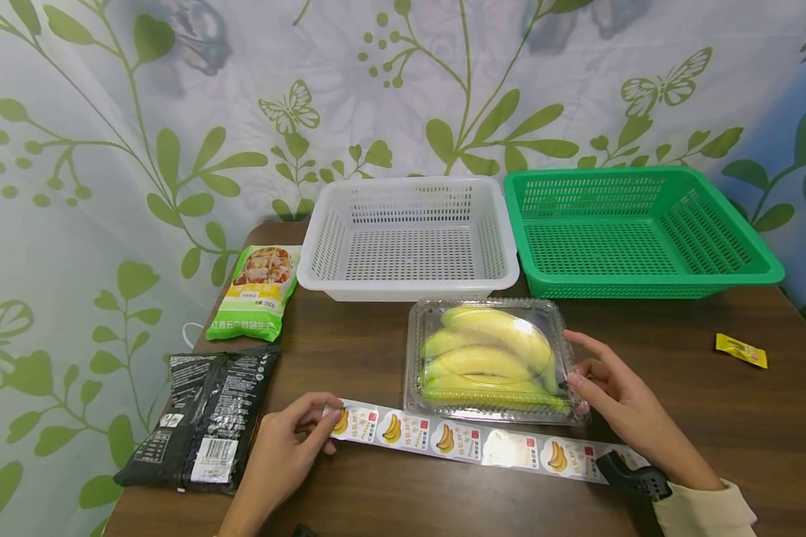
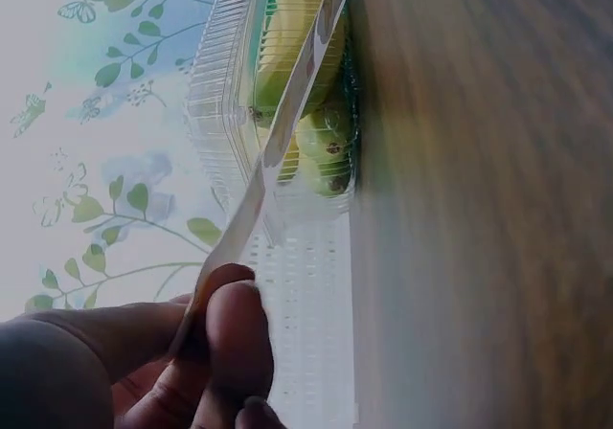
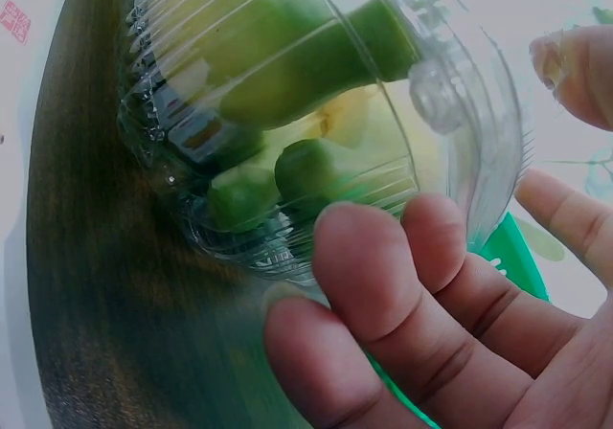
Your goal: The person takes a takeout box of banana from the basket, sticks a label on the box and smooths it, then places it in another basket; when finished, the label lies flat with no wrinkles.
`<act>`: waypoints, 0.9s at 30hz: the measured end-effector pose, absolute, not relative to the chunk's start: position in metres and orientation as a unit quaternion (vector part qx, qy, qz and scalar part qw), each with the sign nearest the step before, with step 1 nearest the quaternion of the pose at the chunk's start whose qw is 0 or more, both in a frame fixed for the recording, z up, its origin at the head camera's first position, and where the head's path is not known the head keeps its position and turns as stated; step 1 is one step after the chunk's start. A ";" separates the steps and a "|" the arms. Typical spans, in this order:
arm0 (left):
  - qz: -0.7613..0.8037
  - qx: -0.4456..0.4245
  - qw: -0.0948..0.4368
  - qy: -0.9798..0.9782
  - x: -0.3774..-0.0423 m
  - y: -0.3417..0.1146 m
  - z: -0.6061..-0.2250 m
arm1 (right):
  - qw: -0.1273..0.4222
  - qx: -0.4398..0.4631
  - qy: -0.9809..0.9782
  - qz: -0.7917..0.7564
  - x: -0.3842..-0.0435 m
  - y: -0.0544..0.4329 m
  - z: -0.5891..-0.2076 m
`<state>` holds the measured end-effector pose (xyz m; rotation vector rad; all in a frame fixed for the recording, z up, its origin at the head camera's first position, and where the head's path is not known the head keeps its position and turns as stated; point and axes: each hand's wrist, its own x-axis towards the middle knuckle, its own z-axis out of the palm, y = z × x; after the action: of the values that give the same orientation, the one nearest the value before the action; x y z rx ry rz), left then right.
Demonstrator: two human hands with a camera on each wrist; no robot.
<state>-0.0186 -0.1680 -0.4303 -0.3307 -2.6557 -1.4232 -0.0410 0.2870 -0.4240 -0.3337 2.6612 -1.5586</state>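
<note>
A clear plastic clamshell box of bananas, its lid down, sits mid-table. In front of it stretches a strip of banana stickers, slanting from left to lower right. My left hand pinches the strip's left end between thumb and fingers; in the left wrist view the strip rises from those fingertips. At the box's right side is my right hand, fingers spread and loosely bent. In the right wrist view its fingers lie close by the box; contact is hard to tell. The strip's right end passes behind the right wrist.
Behind the box stand a white basket and a green basket, side by side. A green food packet and a black packet lie at the left. A small yellow packet lies at the right.
</note>
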 end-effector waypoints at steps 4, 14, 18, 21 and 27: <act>-0.463 -0.109 0.050 -0.878 -0.019 -0.168 -0.431 | 0.018 -0.111 0.856 -0.505 -0.041 0.287 -0.424; -0.370 -0.221 0.181 -0.884 -0.022 -0.171 -0.430 | 0.020 -0.109 0.856 -0.504 -0.041 0.286 -0.423; -0.360 -0.221 0.175 -0.889 -0.021 -0.171 -0.431 | 0.019 -0.112 0.855 -0.506 -0.041 0.286 -0.423; -0.342 -0.211 0.166 -0.900 -0.021 -0.172 -0.433 | 0.018 -0.116 0.852 -0.510 -0.041 0.286 -0.424; -0.284 -0.215 0.115 -0.927 -0.021 -0.172 -0.437 | 0.016 -0.121 0.849 -0.514 -0.042 0.287 -0.424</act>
<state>-0.0208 -0.1716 -0.4371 -0.6308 -2.7179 -0.8310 -0.0415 0.2875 -0.4242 -0.3749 2.6404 -1.5978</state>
